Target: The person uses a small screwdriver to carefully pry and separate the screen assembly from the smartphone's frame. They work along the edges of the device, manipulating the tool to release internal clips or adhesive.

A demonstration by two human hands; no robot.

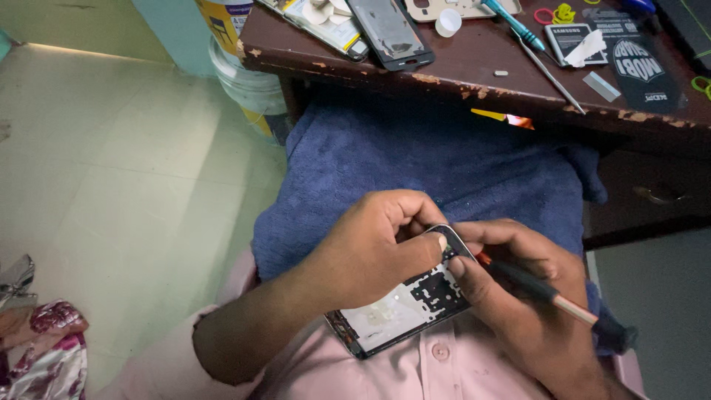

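My left hand [370,248] grips an opened phone frame [404,304], back side up, with its black inner board and pale metal plate showing. It is held over my lap, above a blue towel [415,159]. My right hand [518,296] holds a thin screwdriver [552,295] with a dark and tan handle. Its tip is set against the upper corner of the phone frame, right beside my left thumb.
A worn brown wooden table [459,70] stands ahead with a loose phone screen [389,33], a phone battery [566,41], a blue-handled screwdriver [515,22], a metal tool and a black mat. A drawer [652,192] sits at the right. Plastic buckets [248,81] stand on the tiled floor at the left.
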